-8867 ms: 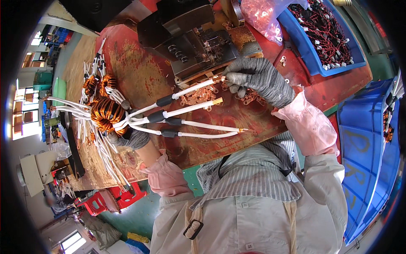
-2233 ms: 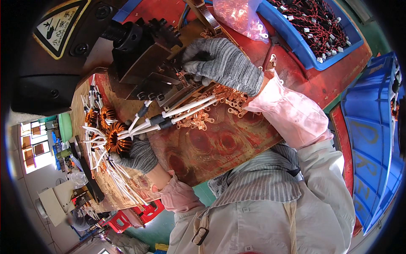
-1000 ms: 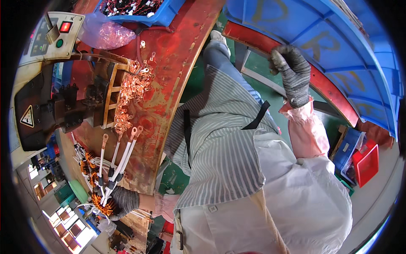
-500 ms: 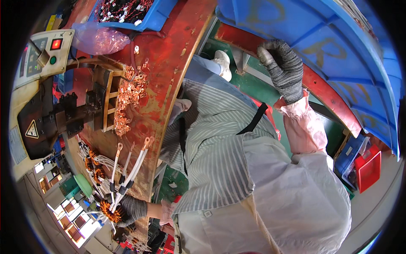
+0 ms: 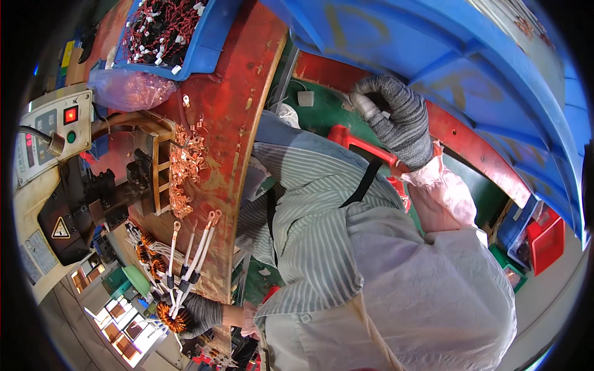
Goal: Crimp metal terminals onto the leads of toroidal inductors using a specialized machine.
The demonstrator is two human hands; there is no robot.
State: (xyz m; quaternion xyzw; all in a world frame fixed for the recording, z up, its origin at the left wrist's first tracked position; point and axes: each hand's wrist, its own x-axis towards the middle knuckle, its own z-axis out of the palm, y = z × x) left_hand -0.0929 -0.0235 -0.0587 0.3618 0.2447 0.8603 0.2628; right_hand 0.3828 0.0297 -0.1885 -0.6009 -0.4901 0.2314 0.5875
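- Head view: the left hand [image 5: 197,312], in a grey knit glove, sits at the near edge of the red desk [image 5: 238,93], clenched around a copper-wound toroid coil [image 5: 172,321]. Its grip is closed on the coil body, probably so the leads stay fanned out flat over the desk.
- The coil's white-sleeved leads [image 5: 195,253] run from that hand up across the desk, each ending in a copper ring terminal; their tips lie just short of the crimping press [image 5: 93,198], apart from it.
- A loose heap of copper terminals [image 5: 182,173] lies beside the press, between it and the lead tips, seemingly kept there for easy picking.
- More wound coils [image 5: 148,247] rest on the press side of the held coil.
- The right hand [image 5: 396,117], also gloved, is well away from the press, off the desk, reaching down toward the big blue bin [image 5: 495,80]. Its fingers are curled shut around something small and pale; what it is cannot be told.
- A blue tray of red-wired parts [image 5: 167,31] stands on the desk beyond the press.
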